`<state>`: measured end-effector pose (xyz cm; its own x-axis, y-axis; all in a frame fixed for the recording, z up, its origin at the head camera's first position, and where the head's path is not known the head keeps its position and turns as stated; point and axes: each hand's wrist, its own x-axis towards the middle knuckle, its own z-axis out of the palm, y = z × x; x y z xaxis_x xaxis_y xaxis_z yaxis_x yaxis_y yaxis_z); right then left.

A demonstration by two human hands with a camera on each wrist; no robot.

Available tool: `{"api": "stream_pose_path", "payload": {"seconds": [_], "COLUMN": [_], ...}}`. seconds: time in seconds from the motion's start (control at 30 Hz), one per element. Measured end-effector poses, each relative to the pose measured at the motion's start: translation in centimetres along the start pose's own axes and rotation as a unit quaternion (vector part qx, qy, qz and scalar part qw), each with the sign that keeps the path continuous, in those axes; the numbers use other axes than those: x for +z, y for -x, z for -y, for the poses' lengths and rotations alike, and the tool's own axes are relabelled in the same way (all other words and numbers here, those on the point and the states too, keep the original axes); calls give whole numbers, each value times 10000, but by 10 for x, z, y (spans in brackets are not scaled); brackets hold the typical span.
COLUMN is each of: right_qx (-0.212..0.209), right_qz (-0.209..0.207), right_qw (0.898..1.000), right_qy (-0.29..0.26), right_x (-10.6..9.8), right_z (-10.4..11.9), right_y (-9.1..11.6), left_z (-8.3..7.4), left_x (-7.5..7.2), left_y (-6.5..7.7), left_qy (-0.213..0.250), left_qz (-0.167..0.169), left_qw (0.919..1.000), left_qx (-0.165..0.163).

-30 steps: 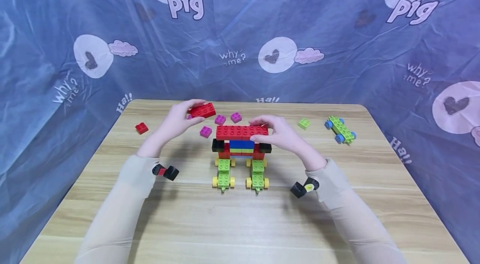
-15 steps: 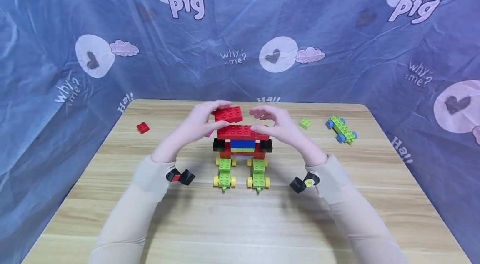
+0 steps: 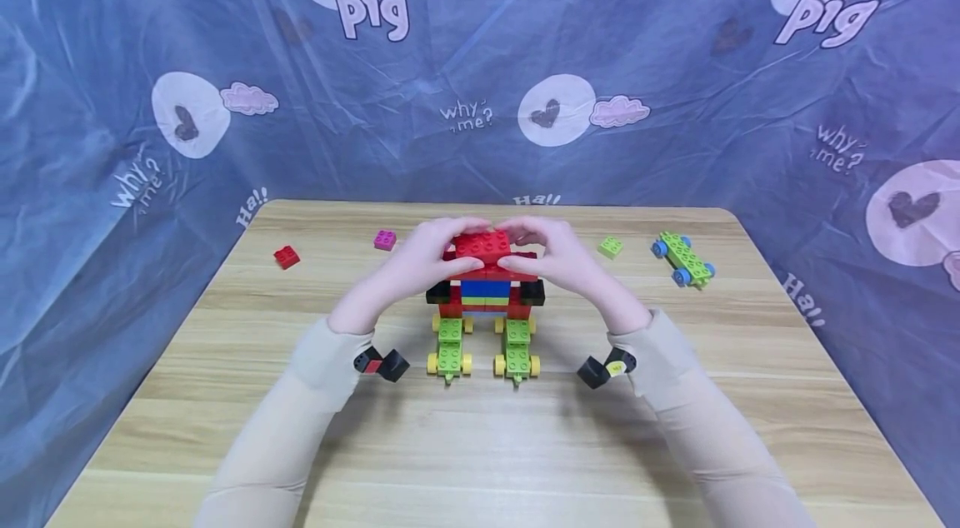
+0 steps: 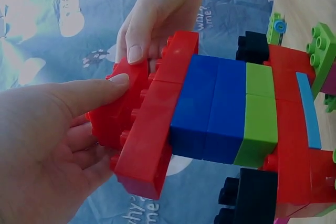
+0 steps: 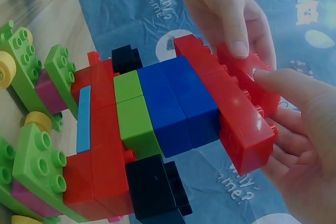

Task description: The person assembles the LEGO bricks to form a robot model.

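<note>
In the head view a red building brick (image 3: 482, 246) sits over the top row of red bricks (image 5: 236, 114) on a block figure. My left hand (image 3: 420, 261) pinches its left end between thumb and fingers. From the other side my right hand (image 3: 564, 261) grips it too, thumb in front and fingers behind. In the left wrist view the brick is close over the studs, slightly tilted to the row. Below come blue bricks (image 4: 207, 108), green bricks (image 4: 254, 114), a black brick (image 5: 157, 187) at each side and red bricks. Two green wheeled bases (image 3: 450, 357) carry the figure.
On the wooden table (image 3: 480, 445), a small red brick (image 3: 286, 256) and a magenta brick (image 3: 385, 240) lie to the left. A light green brick (image 3: 611, 247) and a green car base (image 3: 682, 259) with blue wheels are at the right. A blue patterned cloth (image 3: 480, 37) hangs behind.
My left hand has brought the red brick rightward and down onto the figure's top. My right hand, earlier at the top row's right end, now grips the brick too.
</note>
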<state>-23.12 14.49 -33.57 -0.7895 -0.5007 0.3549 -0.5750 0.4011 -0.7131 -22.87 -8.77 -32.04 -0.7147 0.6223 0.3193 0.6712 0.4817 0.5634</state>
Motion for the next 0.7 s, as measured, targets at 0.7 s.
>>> {"api": "stream_pose_path", "payload": {"seconds": [0.7], "right_qx": [413], "right_qz": [-12], "right_qw": [9991], "right_qy": [11], "right_x": [1], "right_z": [-4], "right_y": [7], "left_z": [18], "left_x": [7], "left_y": [8], "left_qy": [946], "left_qz": [-339], "left_qw": [9944], "left_qx": [-337]}}
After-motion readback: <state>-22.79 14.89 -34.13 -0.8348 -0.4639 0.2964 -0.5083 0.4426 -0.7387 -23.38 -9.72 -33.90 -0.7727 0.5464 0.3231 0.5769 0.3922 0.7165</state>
